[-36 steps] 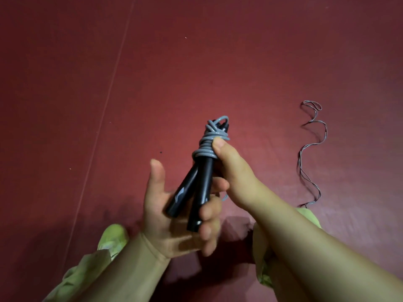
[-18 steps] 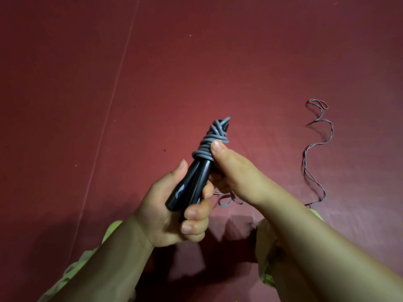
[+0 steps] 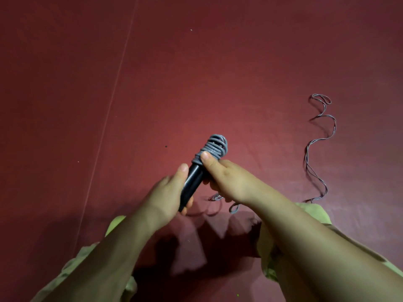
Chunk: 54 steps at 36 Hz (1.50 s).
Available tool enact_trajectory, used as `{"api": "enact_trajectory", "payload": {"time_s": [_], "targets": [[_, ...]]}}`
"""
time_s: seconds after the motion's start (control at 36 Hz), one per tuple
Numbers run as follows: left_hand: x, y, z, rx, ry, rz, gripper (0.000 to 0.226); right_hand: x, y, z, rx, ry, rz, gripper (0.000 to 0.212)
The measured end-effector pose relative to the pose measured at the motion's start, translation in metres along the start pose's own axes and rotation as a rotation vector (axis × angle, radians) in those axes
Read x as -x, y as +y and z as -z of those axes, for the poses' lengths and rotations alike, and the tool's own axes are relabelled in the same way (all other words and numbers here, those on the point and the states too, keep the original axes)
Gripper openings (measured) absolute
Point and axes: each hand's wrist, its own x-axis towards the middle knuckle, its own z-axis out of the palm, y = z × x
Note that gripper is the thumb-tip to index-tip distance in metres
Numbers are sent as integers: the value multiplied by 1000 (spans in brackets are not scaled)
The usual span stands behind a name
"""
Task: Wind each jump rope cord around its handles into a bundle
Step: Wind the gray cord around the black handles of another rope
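- Over the red floor (image 3: 196,73), up in front of me, my left hand (image 3: 168,192) is wrapped around the bottom of the black handles (image 3: 193,182) so the pair can't splay apart.
- My right hand (image 3: 226,177) pinches just under the grey cord coils (image 3: 214,147), thumb pressing the last wrap down so it won't spring loose.
- Another cord (image 3: 320,149) lies squiggled on the floor, well off to my right, not wound yet I'd say.

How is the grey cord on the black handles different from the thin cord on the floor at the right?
The grey cord is thicker, wound tight around the black handles; the thin cord lies loose in waves. The first is held up, the second rests on the red floor.
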Motion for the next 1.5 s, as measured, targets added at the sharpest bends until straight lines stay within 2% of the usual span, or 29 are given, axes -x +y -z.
{"api": "enact_trajectory", "payload": {"time_s": [0.06, 0.11, 0.19, 0.25, 0.31, 0.36, 0.42, 0.44, 0.5, 0.56, 0.64, 0.67, 0.69, 0.78, 0.81, 0.86, 0.92, 0.97, 1.06, 1.17, 1.33, 1.44, 1.5], "targets": [[-1, -5, 1, -177, 45, -60, 61, 0, -2, -3, -70, -24, -60, 55], [0, -5, 0, -334, 94, -93, 46, -1, -3, -4, -119, -29, -90, 50], [2, -4, -2, -407, 130, -117, 42, -2, -6, -5, -179, -2, -88, 51], [4, 0, -4, -332, 71, -127, 46, -3, -7, -7, -209, 34, -53, 53], [6, 5, -5, -69, -13, -54, 51, -6, -6, -8, -239, 63, -22, 51], [7, 10, 0, 223, -152, 122, 55, -5, -7, -9, -329, 58, 8, 44], [9, 9, 6, 400, -352, 218, 56, -3, -5, -10, -496, 1, 81, 33], [11, 9, 9, 468, -491, 227, 58, -1, -4, -10, -583, -31, 123, 30], [15, 10, 11, 630, -826, 183, 73, 3, -2, -9, -723, -94, 178, 40], [20, 12, 8, 882, -1091, 132, 81, 3, 0, -6, -816, -165, 201, 47], [27, 16, -1, 1142, -1232, 96, 82, 2, 1, 1, -886, -261, 218, 39], [28, 17, -4, 1179, -1237, 86, 79, 1, 1, 2, -901, -311, 234, 53], [29, 16, -6, 1196, -1232, 88, 76, 2, -2, 2, -899, -356, 245, 71], [23, 11, -2, 1196, -1213, 168, 75, 1, -6, 2, -823, -397, 277, 83], [22, 11, 1, 1174, -1182, 203, 76, 2, -7, 4, -792, -391, 264, 80], [20, 14, 6, 1074, -1013, 269, 79, 1, -4, 5, -704, -334, 198, 60], [20, 19, 10, 980, -798, 317, 82, -1, -2, 5, -574, -271, 138, 57], [20, 23, 11, 941, -673, 341, 80, -1, -1, 3, -482, -229, 97, 58], [14, 19, 11, 774, -542, 325, 80, 0, -2, 4, -286, -141, 41, 60], [9, 10, 6, 330, -297, 195, 83, 0, 3, -1, -147, -63, -20, 58], [6, 8, 3, 178, -171, 149, 76, -5, 9, -6, -68, -14, -84, 60], [1, 5, 5, 134, -140, 131, 67, -6, 11, -7, -31, 13, -84, 62], [-2, 1, 6, 27, -124, 102, 66, -6, 11, -7, -39, -5, -113, 64]]}}
